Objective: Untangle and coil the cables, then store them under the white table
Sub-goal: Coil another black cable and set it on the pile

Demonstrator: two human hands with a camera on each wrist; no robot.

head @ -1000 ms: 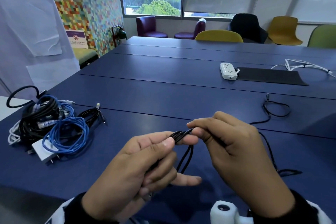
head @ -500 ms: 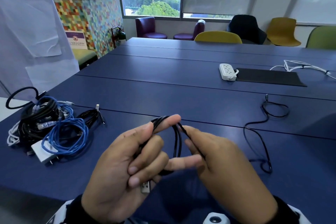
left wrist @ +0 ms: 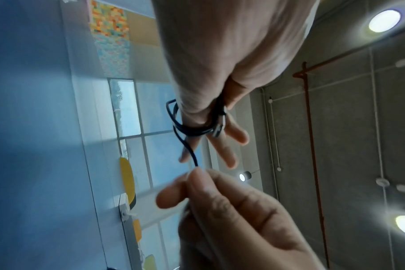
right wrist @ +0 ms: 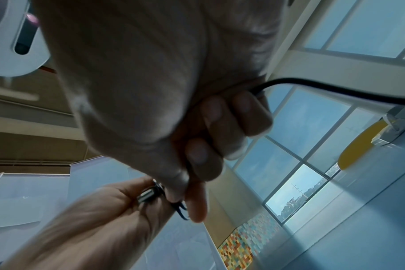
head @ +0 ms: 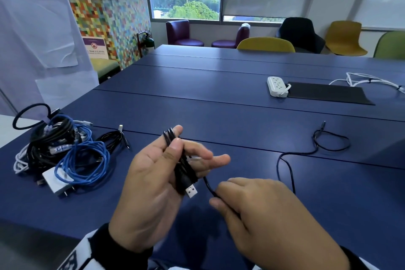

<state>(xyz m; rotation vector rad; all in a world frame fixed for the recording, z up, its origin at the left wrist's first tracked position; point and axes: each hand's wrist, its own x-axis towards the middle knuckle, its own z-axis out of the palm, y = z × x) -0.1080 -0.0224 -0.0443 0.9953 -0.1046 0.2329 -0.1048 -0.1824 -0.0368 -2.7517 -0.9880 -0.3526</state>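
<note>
The black cable (head: 183, 169) is partly wound into a small bundle held above the near edge of the blue worktop (head: 219, 112). The left hand (head: 153, 184) has its thumb pressed on the bundle and its fingers behind it; the forefinger and others stick out fairly straight past the loops. A silver USB plug (head: 192, 190) pokes out at the bottom of the bundle. From there the loose run of the cable passes into the right hand (head: 263, 221), whose thumb and curled fingers pinch it just beside the bundle. In the right wrist view the cable (right wrist: 335, 89) leaves that fist on the far side. The rest of it trails over the worktop to the right, ending in a loose loop (head: 331, 140) well apart from the hands.

To the left lies a heap of cables (head: 54, 147): black ones, a blue coil (head: 85, 160), a white one and a white charger block (head: 58, 182), all touching or overlapping. Farther back sit a white power strip (head: 276, 85) beside a black mat (head: 328, 94), and white cords (head: 370, 80) near the right edge. Chairs stand beyond the worktop under the windows. A purple sign (head: 95, 48) on the tiled wall shows a prohibition symbol; of its text only "food" reads clearly.
</note>
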